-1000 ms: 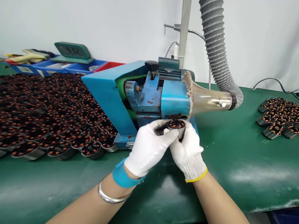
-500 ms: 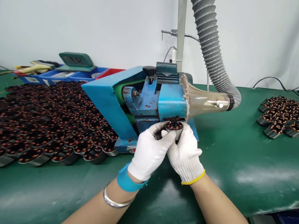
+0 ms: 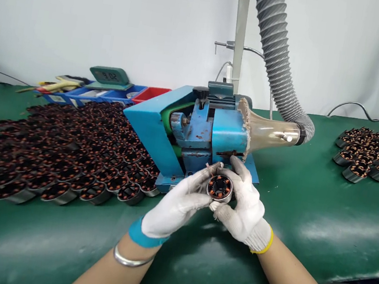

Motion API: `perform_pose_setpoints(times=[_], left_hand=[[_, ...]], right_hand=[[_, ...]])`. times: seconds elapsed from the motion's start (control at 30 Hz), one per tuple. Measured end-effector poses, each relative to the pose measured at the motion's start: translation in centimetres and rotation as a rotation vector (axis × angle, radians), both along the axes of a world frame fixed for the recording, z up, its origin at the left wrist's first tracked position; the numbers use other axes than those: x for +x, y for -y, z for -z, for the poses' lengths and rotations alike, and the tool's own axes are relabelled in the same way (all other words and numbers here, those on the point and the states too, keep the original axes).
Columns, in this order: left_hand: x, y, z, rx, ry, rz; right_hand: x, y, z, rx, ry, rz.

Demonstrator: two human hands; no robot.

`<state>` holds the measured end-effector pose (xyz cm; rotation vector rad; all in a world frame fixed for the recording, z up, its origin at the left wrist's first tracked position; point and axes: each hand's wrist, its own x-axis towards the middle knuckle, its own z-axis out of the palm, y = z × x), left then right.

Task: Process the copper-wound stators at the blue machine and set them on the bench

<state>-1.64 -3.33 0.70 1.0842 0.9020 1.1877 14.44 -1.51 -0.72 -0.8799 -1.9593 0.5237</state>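
Note:
Between my two gloved hands is a motor stator (image 3: 220,188), a steel ring with a black lining and copper windings, its round opening tilted toward me. My left hand (image 3: 181,200) grips its left side with thumb and fingers. Around the right side curl the fingers of my right hand (image 3: 242,202), thumb below and forefinger above. Just behind the stator stands a blue belt grinding machine (image 3: 196,133) with a clear suction hood (image 3: 271,134) on its right end. The stator is apart from the machine's front slot (image 3: 228,153).
Many similar stators (image 3: 77,153) crowd the green bench (image 3: 299,220) on the left. A smaller group of stators (image 3: 368,157) stands at the right. Behind the left group are blue bins (image 3: 93,95), a red bin (image 3: 151,94) and a digital clock (image 3: 109,77). A grey hose (image 3: 280,56) runs up from the hood.
Both hands have drawn the stator back from the machine's front slot, lower and toward me. Its opening now faces me more. The view has shifted slightly left.

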Motion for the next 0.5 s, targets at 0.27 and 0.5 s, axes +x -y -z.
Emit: perform_pose_setpoints(times=[0.27, 0.5], left_hand=[[1.2, -0.6, 0.1, 0.111, -0.156, -0.348], [3.0, -1.2, 1.4, 0.121, -0.204, -0.507]], right_hand=[[-0.2, -0.2, 0.1, -0.397, -0.346, -0.199], [-1.8, -0.7, 1.0, -0.514, -0.516, -0.018]])
